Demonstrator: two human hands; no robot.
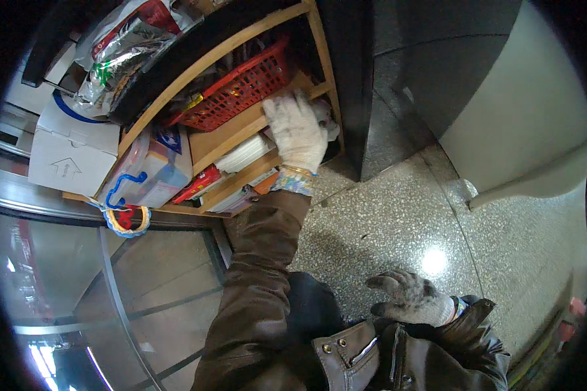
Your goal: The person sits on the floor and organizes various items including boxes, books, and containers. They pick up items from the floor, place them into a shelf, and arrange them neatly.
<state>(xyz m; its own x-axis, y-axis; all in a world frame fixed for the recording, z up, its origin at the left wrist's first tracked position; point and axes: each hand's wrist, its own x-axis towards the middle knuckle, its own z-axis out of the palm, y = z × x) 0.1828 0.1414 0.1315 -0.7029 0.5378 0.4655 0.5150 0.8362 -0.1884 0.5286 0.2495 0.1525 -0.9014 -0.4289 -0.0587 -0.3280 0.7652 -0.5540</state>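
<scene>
My left hand (296, 129), in a white knitted work glove, reaches into a small wooden shelf unit (232, 144). Its back faces me and its blurred fingers extend over the edge of a shelf board; what they touch underneath is hidden. Beside those fingers, on the upper shelf, a red perforated plastic basket (247, 88) stands tilted in view, with items inside. Just left of my wrist lies a stack of white paper or napkins (244, 154). My right hand (413, 298), in a dirt-stained glove, hovers near my body above the floor, fingers apart and holding nothing.
A clear plastic box (151, 173) and a white cardboard box (73, 156) stand left of the shelves. A blue hook (122, 188) and a braided ring (127, 229) hang there. Foil packaging (127, 58) lies on top. A dark panel (345, 73) borders the speckled floor (396, 215).
</scene>
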